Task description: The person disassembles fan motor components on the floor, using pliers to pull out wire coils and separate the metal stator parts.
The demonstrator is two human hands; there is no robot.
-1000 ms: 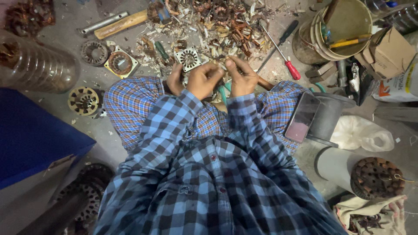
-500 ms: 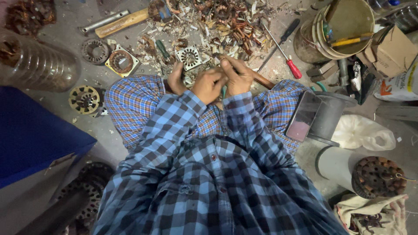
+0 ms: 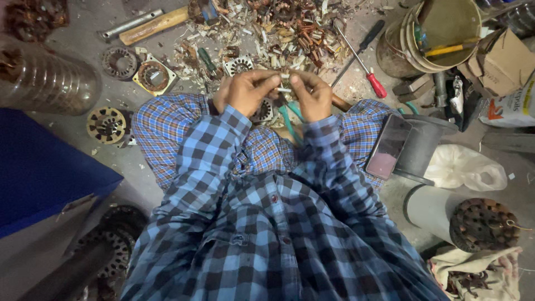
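Nearest you, your checked shirt fills the lower view, both sleeves running up toward the floor clutter. Your left hand (image 3: 248, 92) and right hand (image 3: 312, 96) meet just above your knees, and between them sits a small pale piece (image 3: 284, 90), pinched from both sides. Its long axis runs side to side, from one set of fingertips to the other, so neither hand is nearer; each closes narrowly on its own end. What the piece is, too small to tell. Teal plier handles (image 3: 290, 116) poke out just below your right hand. A motor stator (image 3: 262, 111) lies under your left wrist. Off to the right, a phone (image 3: 388, 146) rests on your knee. Farther out, a red-handled screwdriver (image 3: 365, 66), a wooden-handled hammer (image 3: 159, 23), and a heap of copper-wire scraps (image 3: 290, 30).
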